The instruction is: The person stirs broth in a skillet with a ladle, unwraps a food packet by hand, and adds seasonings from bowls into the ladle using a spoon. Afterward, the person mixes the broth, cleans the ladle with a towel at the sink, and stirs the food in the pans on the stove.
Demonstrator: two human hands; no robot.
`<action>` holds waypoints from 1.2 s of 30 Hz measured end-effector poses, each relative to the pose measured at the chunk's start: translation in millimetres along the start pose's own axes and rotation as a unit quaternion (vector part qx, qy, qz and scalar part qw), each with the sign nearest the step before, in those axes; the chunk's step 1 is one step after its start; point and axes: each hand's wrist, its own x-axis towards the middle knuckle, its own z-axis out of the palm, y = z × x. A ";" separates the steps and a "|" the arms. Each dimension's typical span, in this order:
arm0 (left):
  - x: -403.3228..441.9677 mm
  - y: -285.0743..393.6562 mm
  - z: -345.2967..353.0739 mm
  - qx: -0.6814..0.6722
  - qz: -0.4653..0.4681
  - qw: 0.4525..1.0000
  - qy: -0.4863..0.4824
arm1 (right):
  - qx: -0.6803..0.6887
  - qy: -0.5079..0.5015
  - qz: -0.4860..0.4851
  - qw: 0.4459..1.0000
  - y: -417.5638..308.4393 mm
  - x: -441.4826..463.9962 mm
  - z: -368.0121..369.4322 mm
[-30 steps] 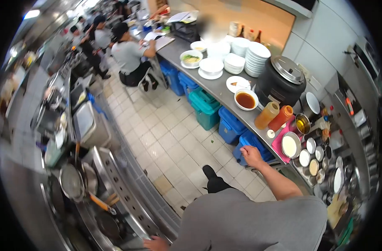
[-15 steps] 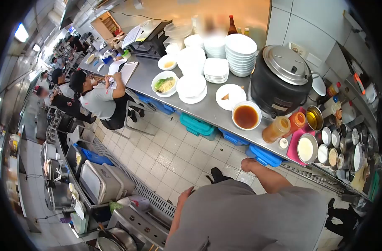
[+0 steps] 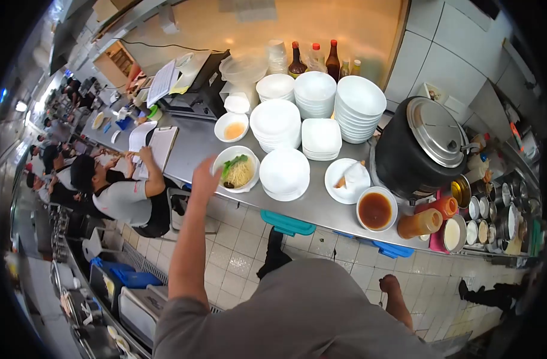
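My left hand (image 3: 205,175) is stretched out at the left edge of a white bowl (image 3: 253,173) of noodles. Its fingers are extended and slightly blurred; whether they touch the rim I cannot tell. The bowl holds pale noodles (image 3: 242,173), green leafy vegetables (image 3: 235,161) and a dark piece. My right hand (image 3: 391,284) hangs low over the floor, fingers curled; a thin line shows beside it, and what it holds, if anything, is unclear. Just behind the noodles sits a small bowl (image 3: 232,130) with yellowish contents.
Stacked white plates (image 3: 284,170) and bowls (image 3: 360,102) line the steel counter (image 3: 195,143). A bowl of brown broth (image 3: 376,210), sauce bottles (image 3: 420,222) and a black soup warmer (image 3: 408,149) stand to the right. At the left, a seated person (image 3: 120,191) writes on a clipboard.
I have come closer to the counter and stepped left. My left hand has risen from my side to the noodle bowl. My right hand stays low, closed, beside my body.
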 end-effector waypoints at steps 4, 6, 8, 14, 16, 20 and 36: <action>144.1 -54.6 50.3 -0.012 0.067 0.997 -0.044 | 0.519 -0.024 0.252 0.817 -73.6 -100.4 11.9; 199.4 -80.4 82.9 -0.003 0.084 0.993 -0.082 | 0.570 0.006 0.273 0.775 -128.4 -147.2 5.2; 232.3 -98.0 112.5 0.006 0.105 0.987 -0.124 | 0.491 0.087 0.134 0.857 -103.6 -132.0 135.6; 295.4 -129.1 152.2 0.061 0.195 0.970 -0.132 | 0.086 -0.035 0.050 0.994 -257.0 -230.2 198.6; 301.2 -136.9 162.9 0.054 0.214 0.966 -0.135 | 0.021 -0.131 0.018 0.991 -306.8 -254.6 214.2; 309.7 -136.0 159.7 0.054 0.219 0.957 -0.182 | 0.156 -0.114 0.104 0.976 -345.5 -273.7 220.8; 323.9 -147.9 161.4 -0.093 0.187 0.976 -0.055 | 0.633 0.170 0.359 0.665 -350.7 -247.1 -5.7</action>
